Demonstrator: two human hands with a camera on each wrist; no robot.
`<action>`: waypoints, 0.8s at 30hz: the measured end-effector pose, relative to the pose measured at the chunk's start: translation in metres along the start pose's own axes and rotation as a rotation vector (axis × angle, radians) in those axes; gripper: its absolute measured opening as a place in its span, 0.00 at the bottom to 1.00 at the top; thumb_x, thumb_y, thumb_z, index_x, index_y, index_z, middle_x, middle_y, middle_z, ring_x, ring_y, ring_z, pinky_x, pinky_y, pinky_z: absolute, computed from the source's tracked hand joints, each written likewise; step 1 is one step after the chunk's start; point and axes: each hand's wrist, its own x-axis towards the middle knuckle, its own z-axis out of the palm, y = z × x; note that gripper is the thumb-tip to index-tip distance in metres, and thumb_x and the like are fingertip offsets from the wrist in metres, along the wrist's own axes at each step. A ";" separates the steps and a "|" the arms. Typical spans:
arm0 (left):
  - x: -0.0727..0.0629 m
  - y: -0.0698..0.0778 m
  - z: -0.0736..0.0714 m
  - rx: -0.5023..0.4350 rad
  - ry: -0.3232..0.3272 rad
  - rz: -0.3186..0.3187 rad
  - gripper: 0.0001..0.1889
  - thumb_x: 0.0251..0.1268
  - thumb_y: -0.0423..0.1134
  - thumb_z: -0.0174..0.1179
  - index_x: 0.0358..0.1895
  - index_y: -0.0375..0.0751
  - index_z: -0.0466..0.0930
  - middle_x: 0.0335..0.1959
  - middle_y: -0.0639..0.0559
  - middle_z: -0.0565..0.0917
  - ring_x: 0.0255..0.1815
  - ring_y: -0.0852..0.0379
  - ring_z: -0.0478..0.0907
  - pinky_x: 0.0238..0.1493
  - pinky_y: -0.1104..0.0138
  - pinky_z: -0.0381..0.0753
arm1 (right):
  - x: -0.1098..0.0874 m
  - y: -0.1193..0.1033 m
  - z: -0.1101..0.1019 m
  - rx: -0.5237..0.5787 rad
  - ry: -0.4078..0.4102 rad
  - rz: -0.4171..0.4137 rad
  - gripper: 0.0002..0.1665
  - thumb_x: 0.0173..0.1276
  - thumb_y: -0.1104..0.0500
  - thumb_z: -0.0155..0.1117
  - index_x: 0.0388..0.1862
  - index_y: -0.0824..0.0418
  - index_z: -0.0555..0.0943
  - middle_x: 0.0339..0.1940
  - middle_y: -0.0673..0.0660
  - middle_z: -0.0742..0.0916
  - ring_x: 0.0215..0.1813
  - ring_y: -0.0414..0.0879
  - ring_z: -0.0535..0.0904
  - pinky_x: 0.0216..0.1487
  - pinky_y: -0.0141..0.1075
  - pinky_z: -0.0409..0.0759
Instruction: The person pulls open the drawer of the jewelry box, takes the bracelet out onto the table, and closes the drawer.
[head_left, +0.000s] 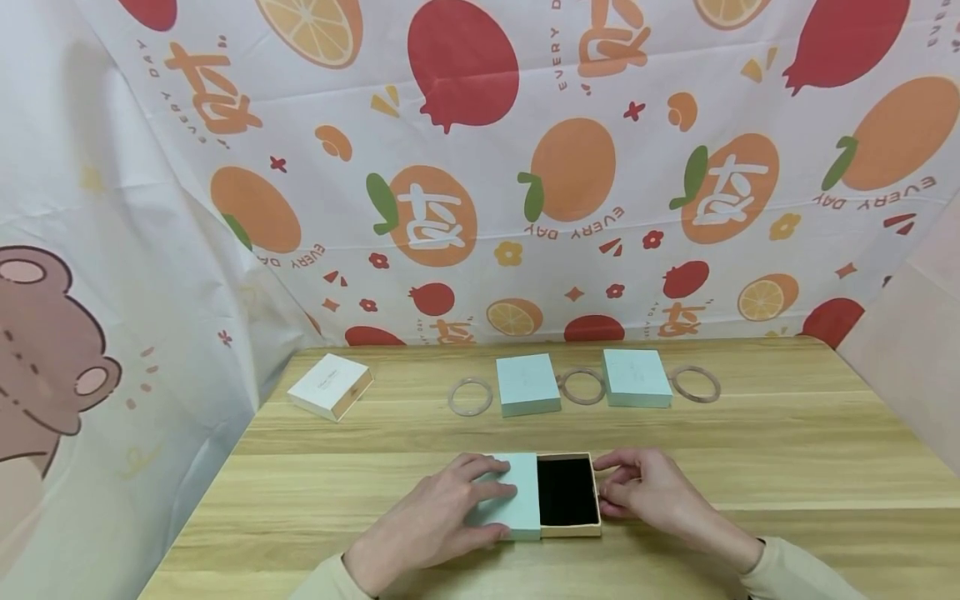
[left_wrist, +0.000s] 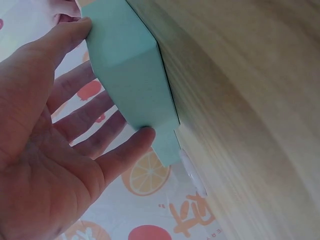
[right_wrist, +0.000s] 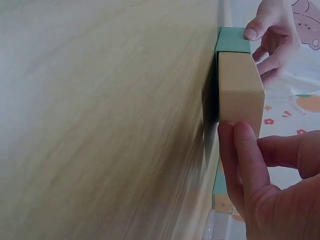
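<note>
A mint-green drawer box lies near the front of the table, its tan inner tray drawn partly out to the right. Black lining shows inside the tray, with nothing on it. My left hand holds the green sleeve, thumb at the near edge and fingers spread over the top. At the tray's right end is my right hand; its fingertips grip the end wall. Whether a pull tab is between those fingers, I cannot tell.
Along the back stand two mint-green boxes, one left and one right. Three translucent bangles lie there: a left bangle, a middle bangle and a right bangle. A white box sits back left. Printed cloth hangs behind.
</note>
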 end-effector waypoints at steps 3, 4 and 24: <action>0.001 0.000 -0.001 -0.001 -0.004 -0.002 0.20 0.68 0.55 0.66 0.58 0.54 0.87 0.66 0.53 0.81 0.65 0.53 0.76 0.59 0.58 0.85 | 0.000 0.000 0.001 0.008 -0.009 -0.004 0.22 0.68 0.72 0.63 0.61 0.77 0.76 0.36 0.59 0.88 0.39 0.47 0.88 0.43 0.38 0.89; 0.001 0.000 -0.001 -0.001 -0.005 -0.002 0.20 0.68 0.55 0.67 0.58 0.54 0.87 0.66 0.53 0.81 0.65 0.53 0.76 0.59 0.58 0.85 | 0.000 0.000 0.001 0.006 -0.009 -0.006 0.23 0.68 0.72 0.63 0.61 0.77 0.76 0.36 0.59 0.88 0.39 0.47 0.88 0.43 0.38 0.89; 0.001 0.000 -0.002 0.007 0.006 -0.002 0.19 0.66 0.54 0.68 0.57 0.53 0.87 0.65 0.53 0.82 0.65 0.53 0.77 0.60 0.59 0.84 | 0.004 0.001 0.008 -0.027 0.010 -0.048 0.22 0.67 0.72 0.65 0.59 0.78 0.78 0.33 0.58 0.88 0.35 0.46 0.87 0.39 0.38 0.89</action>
